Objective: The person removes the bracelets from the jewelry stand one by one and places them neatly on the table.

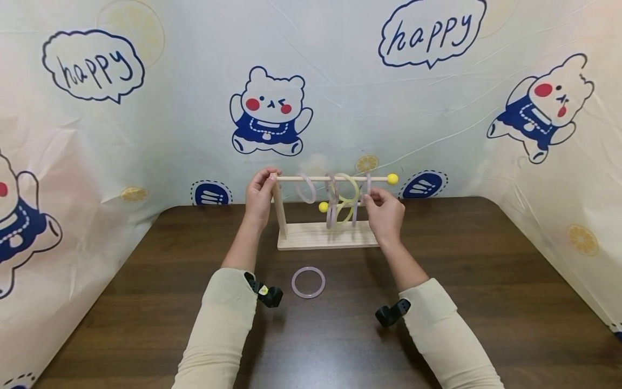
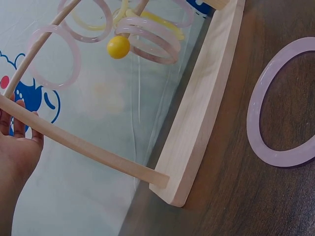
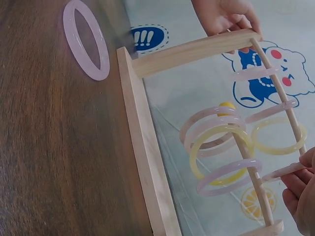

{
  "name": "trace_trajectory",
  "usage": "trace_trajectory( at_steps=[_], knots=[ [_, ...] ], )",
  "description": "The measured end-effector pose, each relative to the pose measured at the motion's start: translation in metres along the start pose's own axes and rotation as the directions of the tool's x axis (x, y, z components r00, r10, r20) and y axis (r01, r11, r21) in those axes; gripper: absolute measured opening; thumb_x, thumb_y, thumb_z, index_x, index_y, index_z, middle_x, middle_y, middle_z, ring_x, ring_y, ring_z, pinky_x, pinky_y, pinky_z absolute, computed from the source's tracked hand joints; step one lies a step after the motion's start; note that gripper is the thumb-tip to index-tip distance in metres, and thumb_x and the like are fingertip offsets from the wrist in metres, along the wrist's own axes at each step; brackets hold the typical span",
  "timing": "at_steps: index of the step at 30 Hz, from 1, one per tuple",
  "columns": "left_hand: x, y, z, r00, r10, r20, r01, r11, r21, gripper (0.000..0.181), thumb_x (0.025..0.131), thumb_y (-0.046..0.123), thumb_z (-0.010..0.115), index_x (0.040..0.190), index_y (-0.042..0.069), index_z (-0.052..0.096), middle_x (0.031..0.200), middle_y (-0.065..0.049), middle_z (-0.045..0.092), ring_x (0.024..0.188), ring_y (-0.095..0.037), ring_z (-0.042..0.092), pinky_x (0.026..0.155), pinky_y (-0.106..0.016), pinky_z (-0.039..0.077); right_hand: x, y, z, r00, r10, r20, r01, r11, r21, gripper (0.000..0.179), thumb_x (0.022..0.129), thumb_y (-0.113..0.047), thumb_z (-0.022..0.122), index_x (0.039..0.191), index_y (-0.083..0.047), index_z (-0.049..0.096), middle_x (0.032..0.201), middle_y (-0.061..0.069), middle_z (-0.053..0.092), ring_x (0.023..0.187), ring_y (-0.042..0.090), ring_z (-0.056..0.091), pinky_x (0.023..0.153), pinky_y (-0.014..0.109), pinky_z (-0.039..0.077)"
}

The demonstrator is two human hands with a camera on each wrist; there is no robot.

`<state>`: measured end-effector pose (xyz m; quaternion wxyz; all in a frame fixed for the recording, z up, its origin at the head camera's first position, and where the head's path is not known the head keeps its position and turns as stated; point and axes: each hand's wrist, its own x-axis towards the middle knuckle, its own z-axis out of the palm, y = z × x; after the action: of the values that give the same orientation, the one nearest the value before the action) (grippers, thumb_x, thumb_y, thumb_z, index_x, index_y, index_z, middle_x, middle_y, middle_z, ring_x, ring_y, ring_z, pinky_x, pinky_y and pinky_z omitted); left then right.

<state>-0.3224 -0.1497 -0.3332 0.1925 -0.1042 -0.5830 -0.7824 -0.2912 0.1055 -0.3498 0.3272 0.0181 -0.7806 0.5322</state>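
Note:
A pale wooden stand point(image 1: 311, 237) with two rods stands on the table. My left hand point(image 1: 259, 197) grips the top of its left post point(image 1: 280, 210), thumb in front and fingers behind. My right hand point(image 1: 387, 216) pinches a pale ring point(image 3: 283, 171) that hangs around the upper rod, near the yellow end ball point(image 1: 392, 179). Farther left on that rod hang a yellow ring point(image 3: 279, 150), a purplish ring point(image 3: 270, 112) and a pale pink ring point(image 3: 253, 73). Around the lower rod, which also ends in a yellow ball point(image 2: 118, 47), are several rings, among them a purple ring point(image 3: 209, 188).
One light purple ring point(image 2: 253, 108) lies flat on the dark wooden table point(image 1: 146, 302), in front of the stand. Behind the table hangs a printed cloth point(image 1: 340, 129) with bears and lettering. Each sleeve cuff carries a small black camera point(image 1: 392, 312).

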Motion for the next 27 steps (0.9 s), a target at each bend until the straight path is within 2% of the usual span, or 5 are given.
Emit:
trace_trajectory(
  at_steps=[8, 16, 27],
  knots=[
    [-0.0009, 0.0007, 0.0013, 1.000, -0.017, -0.002, 0.017, 1.000, -0.002, 0.008, 0.094, 0.007, 0.052, 0.097, 0.009, 0.059, 0.094, 0.003, 0.062, 0.097, -0.026, 0.049, 0.083, -0.028, 0.041, -0.0012, 0.0019, 0.0009, 0.999, 0.030, -0.032, -0.029, 0.999, 0.032, 0.014, 0.082, -0.004, 0.068, 0.093, 0.005, 0.068, 0.081, 0.015, 0.068, 0.072, 0.024, 0.064, 0.063, 0.028, 0.047],
    [-0.0012, 0.0018, 0.0006, 1.000, -0.006, -0.002, 0.006, 1.000, 0.004, 0.009, 0.094, 0.008, 0.051, 0.101, 0.006, 0.058, 0.094, 0.004, 0.062, 0.092, -0.014, 0.051, 0.084, -0.028, 0.041, -0.0016, 0.0019, 0.0010, 0.999, 0.006, -0.034, -0.006, 1.000, 0.024, 0.014, 0.083, -0.006, 0.067, 0.093, 0.003, 0.069, 0.080, 0.013, 0.068, 0.071, 0.021, 0.064, 0.062, 0.025, 0.047],
    [-0.0007, 0.0010, -0.0001, 1.000, -0.005, 0.000, 0.005, 1.000, 0.010, 0.012, 0.094, 0.008, 0.052, 0.103, 0.003, 0.058, 0.095, 0.003, 0.062, 0.092, -0.017, 0.050, 0.084, -0.028, 0.041, -0.0032, 0.0018, -0.0001, 0.997, -0.036, -0.069, 0.039, 0.998, 0.041, 0.015, 0.083, -0.005, 0.068, 0.093, 0.005, 0.069, 0.079, 0.014, 0.068, 0.070, 0.023, 0.064, 0.064, 0.030, 0.048]
  ],
)
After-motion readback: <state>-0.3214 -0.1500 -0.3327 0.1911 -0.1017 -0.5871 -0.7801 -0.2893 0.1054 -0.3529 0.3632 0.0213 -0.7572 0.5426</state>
